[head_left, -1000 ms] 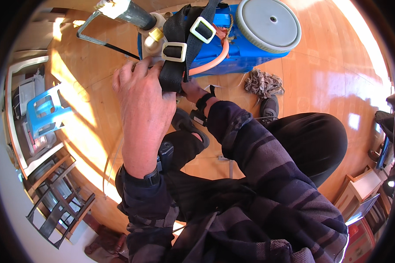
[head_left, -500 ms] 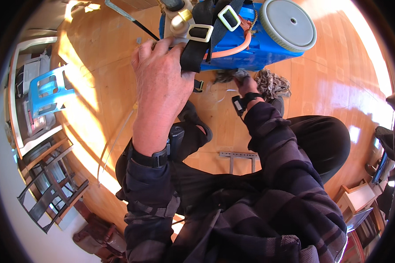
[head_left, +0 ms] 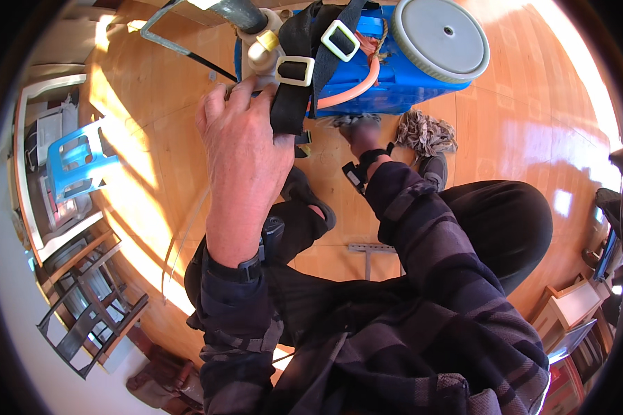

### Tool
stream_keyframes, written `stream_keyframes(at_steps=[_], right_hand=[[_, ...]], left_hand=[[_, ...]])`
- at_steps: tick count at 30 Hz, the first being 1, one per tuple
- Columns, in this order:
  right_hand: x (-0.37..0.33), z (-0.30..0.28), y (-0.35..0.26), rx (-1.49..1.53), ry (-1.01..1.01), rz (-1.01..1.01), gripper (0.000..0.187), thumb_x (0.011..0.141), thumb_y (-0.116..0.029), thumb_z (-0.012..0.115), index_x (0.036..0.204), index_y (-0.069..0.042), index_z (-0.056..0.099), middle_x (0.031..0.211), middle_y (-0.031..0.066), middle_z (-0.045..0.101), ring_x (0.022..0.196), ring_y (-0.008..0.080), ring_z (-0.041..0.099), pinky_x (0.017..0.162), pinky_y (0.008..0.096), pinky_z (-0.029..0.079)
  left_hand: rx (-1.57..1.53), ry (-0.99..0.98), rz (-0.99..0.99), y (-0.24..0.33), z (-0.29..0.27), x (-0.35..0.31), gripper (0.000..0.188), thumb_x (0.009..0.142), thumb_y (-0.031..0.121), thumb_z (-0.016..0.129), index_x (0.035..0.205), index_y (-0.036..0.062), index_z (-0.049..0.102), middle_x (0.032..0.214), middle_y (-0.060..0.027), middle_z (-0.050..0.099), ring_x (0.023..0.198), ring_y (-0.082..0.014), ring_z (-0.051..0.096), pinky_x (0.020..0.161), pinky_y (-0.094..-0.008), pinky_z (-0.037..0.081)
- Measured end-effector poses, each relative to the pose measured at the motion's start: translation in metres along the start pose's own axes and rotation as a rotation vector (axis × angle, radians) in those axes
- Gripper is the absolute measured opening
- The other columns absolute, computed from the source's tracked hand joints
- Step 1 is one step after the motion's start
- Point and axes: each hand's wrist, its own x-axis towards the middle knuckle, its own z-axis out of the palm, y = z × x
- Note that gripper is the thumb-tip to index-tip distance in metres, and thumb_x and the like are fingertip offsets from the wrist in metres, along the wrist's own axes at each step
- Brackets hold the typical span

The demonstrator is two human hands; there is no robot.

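A blue backpack sprayer (head_left: pixel 415 81) stands on the floor in front of me, with a round grey lid (head_left: pixel 439 41) on its right. Black straps with pale buckles (head_left: pixel 295 70) hang over its near side, and an orange hose (head_left: pixel 353 91) curves beneath them. At its left end my left hand (head_left: pixel 246 155) is closed over the sprayer's edge below a white pump fitting (head_left: pixel 259 55); the fingertips are partly hidden. Low on the near side, my right hand (head_left: pixel 364 136) presses a grey cloth (head_left: pixel 349 120) against the tank; that hand is blurred by motion.
A crumpled grey-brown cloth (head_left: pixel 426 133) lies to the right of my right hand, beside my shoe. Between my legs is a metal T-shaped bar (head_left: pixel 368 247). A blue plastic stool (head_left: pixel 79 159) and a dark folding frame (head_left: pixel 93 311) are at the left; wooden furniture (head_left: pixel 567 304) is at right.
My right hand has slid left along the tank's lower side with the cloth. The sprayer and my left hand appear slightly lower and further left in view.
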Motion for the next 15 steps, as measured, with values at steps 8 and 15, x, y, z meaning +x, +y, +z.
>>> stream_keyframes(at_steps=[8,15], right_hand=[[0.000,0.088,0.059,-0.169,-0.363,0.293,0.032,0.109,-0.015,0.053,0.137,-0.002,0.062,0.132,0.0167,0.069,0.113,0.0305,0.071,0.093,0.0418,0.058],[0.001,0.032,0.012,0.303,-0.114,0.333,0.029,0.111,-0.005,0.045,0.131,0.001,0.065,0.126,0.0170,0.073,0.110,0.0317,0.077,0.092,0.0446,0.068]], left_hand=[[-0.005,-0.043,-0.017,0.003,-0.004,0.003,0.043,0.085,0.012,0.080,0.126,0.0028,0.073,0.140,-0.0099,0.068,0.132,-0.0376,0.054,0.116,-0.0493,0.040],[-0.067,-0.028,-0.001,-0.002,-0.004,0.002,0.037,0.086,0.012,0.078,0.121,0.0037,0.075,0.136,-0.0100,0.069,0.129,-0.0372,0.055,0.115,-0.0500,0.040]])
